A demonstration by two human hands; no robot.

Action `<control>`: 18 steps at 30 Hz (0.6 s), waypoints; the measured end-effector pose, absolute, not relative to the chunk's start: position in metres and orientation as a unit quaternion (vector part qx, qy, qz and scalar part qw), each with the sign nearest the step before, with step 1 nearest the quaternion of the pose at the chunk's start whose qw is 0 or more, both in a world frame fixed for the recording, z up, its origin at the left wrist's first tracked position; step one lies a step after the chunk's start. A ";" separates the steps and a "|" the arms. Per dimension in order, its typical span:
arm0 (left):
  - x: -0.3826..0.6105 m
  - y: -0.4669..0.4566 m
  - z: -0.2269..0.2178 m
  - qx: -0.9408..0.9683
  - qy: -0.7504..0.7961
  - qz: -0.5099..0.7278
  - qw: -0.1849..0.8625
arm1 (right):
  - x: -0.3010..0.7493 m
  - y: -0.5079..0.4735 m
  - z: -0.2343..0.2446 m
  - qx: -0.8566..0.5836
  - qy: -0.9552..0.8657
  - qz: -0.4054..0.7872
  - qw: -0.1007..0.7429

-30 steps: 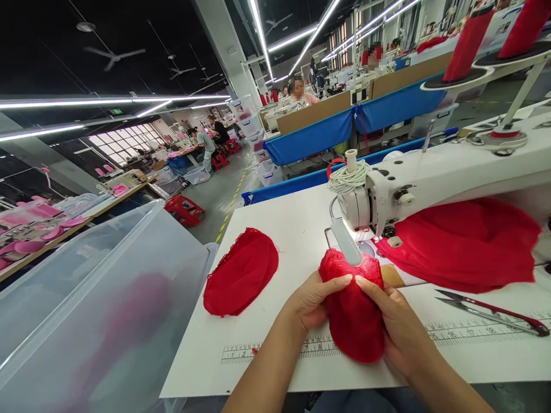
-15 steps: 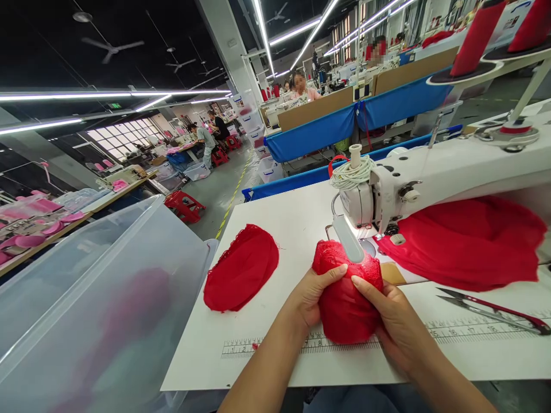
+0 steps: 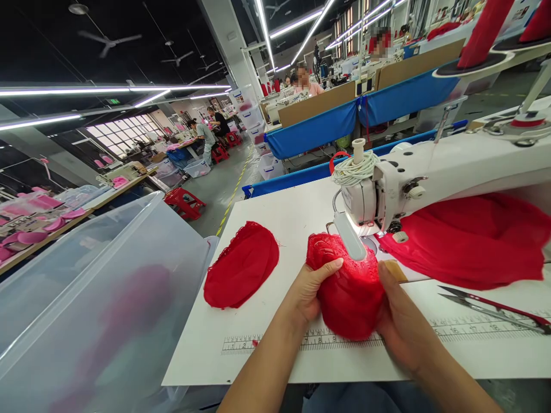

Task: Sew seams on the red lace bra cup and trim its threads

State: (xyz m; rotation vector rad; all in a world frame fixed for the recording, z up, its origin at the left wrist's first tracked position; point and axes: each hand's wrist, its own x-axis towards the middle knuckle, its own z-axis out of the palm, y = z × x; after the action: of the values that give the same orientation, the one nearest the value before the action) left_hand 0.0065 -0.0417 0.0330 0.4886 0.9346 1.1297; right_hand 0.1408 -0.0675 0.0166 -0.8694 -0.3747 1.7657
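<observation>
A rounded red lace piece [image 3: 346, 287] lies on the white sewing table [image 3: 297, 218] under the head of a white sewing machine [image 3: 387, 183]. My left hand [image 3: 307, 292] grips its left side, thumb laid across the top. On the other side, my right hand [image 3: 398, 321] cups the piece, its fingers mostly hidden behind the fabric. A second red lace piece [image 3: 241, 267] rests flat to the left, apart from both hands.
A heap of red fabric [image 3: 469, 241] lies under the machine arm at right. Thread snips [image 3: 491, 310] rest near a printed ruler [image 3: 258, 344]. A clear plastic bin [image 3: 86, 310] stands at left. Other people work at distant stations.
Both hands have pushed the red lace piece forward and a little left, further under the machine head. My right thumb has slipped off its top to the side.
</observation>
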 end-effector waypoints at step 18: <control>0.010 -0.040 0.030 0.206 0.429 0.543 0.691 | 0.129 -0.071 0.016 -0.402 -0.157 0.748 0.504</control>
State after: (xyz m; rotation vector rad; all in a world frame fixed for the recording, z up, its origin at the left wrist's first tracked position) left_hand 0.0096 -0.0396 0.0299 0.4612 0.9596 1.2141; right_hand 0.1293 -0.0714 0.0162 -0.9709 -0.3792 1.8069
